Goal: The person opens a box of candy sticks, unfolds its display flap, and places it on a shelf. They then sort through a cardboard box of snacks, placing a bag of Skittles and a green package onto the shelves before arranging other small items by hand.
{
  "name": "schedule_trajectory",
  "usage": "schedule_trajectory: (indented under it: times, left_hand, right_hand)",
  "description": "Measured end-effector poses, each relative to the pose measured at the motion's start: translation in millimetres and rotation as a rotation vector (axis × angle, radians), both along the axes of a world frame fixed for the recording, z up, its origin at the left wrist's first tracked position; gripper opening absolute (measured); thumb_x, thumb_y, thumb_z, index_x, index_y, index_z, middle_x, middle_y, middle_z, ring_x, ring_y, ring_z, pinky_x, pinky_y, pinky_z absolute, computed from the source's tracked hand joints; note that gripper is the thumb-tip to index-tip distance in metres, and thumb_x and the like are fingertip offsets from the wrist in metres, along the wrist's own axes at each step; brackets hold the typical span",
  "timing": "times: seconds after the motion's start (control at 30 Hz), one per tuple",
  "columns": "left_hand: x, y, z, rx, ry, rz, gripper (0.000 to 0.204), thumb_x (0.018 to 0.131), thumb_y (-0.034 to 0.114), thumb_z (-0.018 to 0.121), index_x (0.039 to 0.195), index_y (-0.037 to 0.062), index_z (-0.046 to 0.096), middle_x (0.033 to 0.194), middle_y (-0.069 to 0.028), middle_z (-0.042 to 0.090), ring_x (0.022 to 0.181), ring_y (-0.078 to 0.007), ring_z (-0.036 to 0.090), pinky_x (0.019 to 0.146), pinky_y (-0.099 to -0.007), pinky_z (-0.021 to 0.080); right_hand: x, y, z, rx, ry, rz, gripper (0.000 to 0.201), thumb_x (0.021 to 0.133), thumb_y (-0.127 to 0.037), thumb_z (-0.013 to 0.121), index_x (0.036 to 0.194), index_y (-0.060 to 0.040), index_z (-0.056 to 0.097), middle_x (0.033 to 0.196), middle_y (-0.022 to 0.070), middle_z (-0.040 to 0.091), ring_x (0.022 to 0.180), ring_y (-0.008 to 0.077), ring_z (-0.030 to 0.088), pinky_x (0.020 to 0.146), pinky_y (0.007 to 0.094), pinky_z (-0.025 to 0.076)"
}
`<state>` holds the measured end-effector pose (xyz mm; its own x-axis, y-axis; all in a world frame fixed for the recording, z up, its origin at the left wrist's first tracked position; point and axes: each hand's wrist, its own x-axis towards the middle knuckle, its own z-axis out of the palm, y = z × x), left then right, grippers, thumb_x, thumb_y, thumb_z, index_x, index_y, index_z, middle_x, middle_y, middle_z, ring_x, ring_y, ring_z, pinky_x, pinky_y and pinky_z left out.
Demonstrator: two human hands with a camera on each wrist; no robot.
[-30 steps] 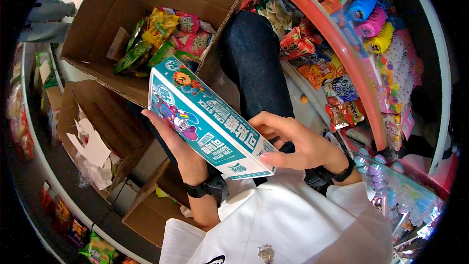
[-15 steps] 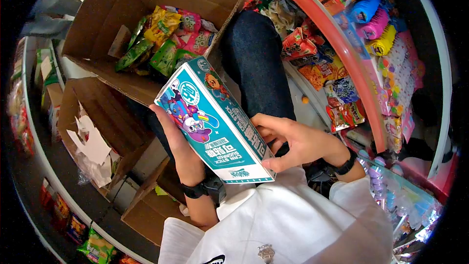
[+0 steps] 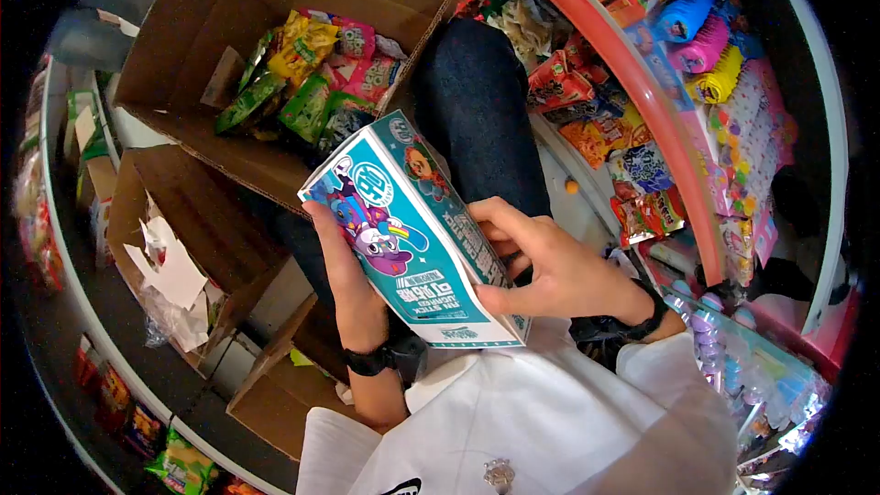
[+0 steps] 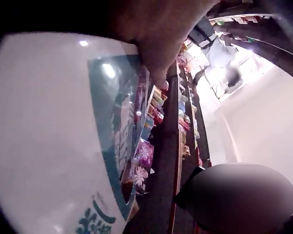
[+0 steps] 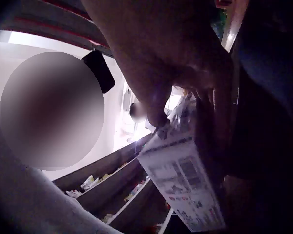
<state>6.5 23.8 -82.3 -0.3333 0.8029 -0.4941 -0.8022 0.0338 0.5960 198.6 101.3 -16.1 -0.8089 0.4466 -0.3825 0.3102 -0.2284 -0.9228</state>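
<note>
A teal and white candy box (image 3: pixel 378 236) with a cartoon character and "Can Stick" lettering is held tilted above the person's lap. The left hand (image 3: pixel 356 298) holds its left side, thumb lying along the long edge, its other fingers hidden by the box. At the lower right, the right hand (image 3: pixel 568 270) grips the box, thumb near the front edge and fingers curled at the printed side. Close up in the left wrist view, the box's pale face (image 4: pixel 44 126) has glossy teal printing. A panel of small print (image 5: pixel 185 187) shows in the right wrist view.
Beyond the candy box stands a cardboard carton (image 3: pixel 183 82) holding candy bags (image 3: pixel 307 46). Another carton (image 3: pixel 202 211) on the left holds torn white paper (image 3: pixel 170 261). Snack packets (image 3: pixel 642 170) line the shelf behind a red rail (image 3: pixel 674 119). A jeans-clad leg (image 3: pixel 481 119) lies between.
The candy box has rotated, bringing its cartoon face more toward the head camera, and shifted slightly right. Both hands have stayed on it, the right thumb moving a little along the lower edge.
</note>
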Motion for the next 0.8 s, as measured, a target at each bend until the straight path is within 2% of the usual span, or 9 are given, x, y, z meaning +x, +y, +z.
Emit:
schedule_trajectory:
  times: [0.07,0.13,0.23,0.3,0.4,0.6,0.7,0.8]
  left_hand:
    - [2.9,2.8,5.8,-0.007,0.013,-0.01,0.065,0.095,0.06,0.037,0.126,0.0048,0.05,0.113,-0.0106,0.065,0.094,-0.0188,0.067,0.079,-0.0327,0.057]
    - [3.9,4.3,9.2,-0.032,0.045,-0.016,0.07,0.092,0.064,0.036,0.131,0.0066,0.047,0.117,-0.0086,0.062,0.097,-0.0183,0.064,0.083,-0.0324,0.055]
    - [3.2,6.6,13.8,-0.026,0.065,0.015,0.072,0.092,0.065,0.037,0.133,0.0066,0.045,0.117,-0.0089,0.062,0.096,-0.0192,0.065,0.082,-0.0324,0.055]
    - [-0.8,5.7,10.3,0.029,0.054,0.025,0.068,0.094,0.061,0.036,0.13,0.0043,0.047,0.116,-0.0111,0.064,0.095,-0.019,0.067,0.08,-0.0333,0.057]
    - [-1.8,1.2,6.2,0.015,0.01,0.035,0.067,0.094,0.06,0.037,0.132,0.0052,0.045,0.118,-0.0108,0.062,0.099,-0.0193,0.065,0.084,-0.0341,0.055]
    - [-5.9,-16.1,-9.0,-0.009,0.035,-0.01,0.069,0.092,0.06,0.041,0.132,0.0046,0.045,0.121,-0.0102,0.061,0.102,-0.0211,0.064,0.087,-0.0366,0.054]
    - [-6.8,-19.3,-8.1,-0.018,0.051,-0.051,0.071,0.091,0.061,0.042,0.133,0.0041,0.045,0.122,-0.0107,0.061,0.103,-0.0221,0.063,0.088,-0.0371,0.053]
    - [-7.2,-21.2,-8.0,-0.033,0.054,-0.074,0.072,0.091,0.061,0.043,0.134,0.0038,0.044,0.123,-0.0113,0.06,0.105,-0.0228,0.063,0.089,-0.0377,0.053]
  right_hand:
    - [-3.5,-5.9,-1.8,0.114,0.062,-0.058,0.063,0.083,-0.023,0.069,0.129,0.0011,0.035,0.105,0.0204,0.064,0.092,0.0282,0.066,0.079,0.036,0.052]
    - [-9.4,-15.4,-2.1,0.225,0.153,-0.158,0.063,0.084,-0.023,0.067,0.131,0.0012,0.034,0.108,0.0214,0.063,0.095,0.0296,0.065,0.083,0.0365,0.051]
    - [-13.3,-19.0,-3.6,0.249,0.198,-0.217,0.06,0.087,-0.023,0.065,0.131,0.0024,0.032,0.108,0.0208,0.061,0.097,0.0274,0.064,0.085,0.0356,0.049]
    - [-14.4,-21.2,-1.4,0.132,0.165,-0.246,0.057,0.087,-0.022,0.064,0.129,0.0029,0.034,0.104,0.0189,0.061,0.095,0.0258,0.064,0.083,0.0346,0.049]
    - [-14.5,-19.3,2.4,0.148,0.159,-0.223,0.049,0.088,-0.02,0.064,0.121,0.0023,0.038,0.098,0.0165,0.062,0.092,0.0217,0.064,0.079,0.0333,0.05]
    - [-11.4,-8.0,1.8,-0.076,0.059,-0.184,0.037,0.079,-0.013,0.071,0.1,0.0001,0.043,0.091,0.0128,0.062,0.084,0.0156,0.061,0.073,0.0305,0.05]
    - [-11.8,-8.7,1.0,-0.182,0.083,-0.196,0.038,0.075,-0.01,0.073,0.096,-0.0012,0.043,0.09,0.011,0.06,0.082,0.015,0.059,0.071,0.0295,0.05]
    - [-11.1,-10.2,-4.0,-0.184,0.109,-0.183,0.039,0.074,-0.01,0.073,0.096,-0.0015,0.042,0.089,0.0095,0.058,0.084,0.0151,0.058,0.07,0.0301,0.05]
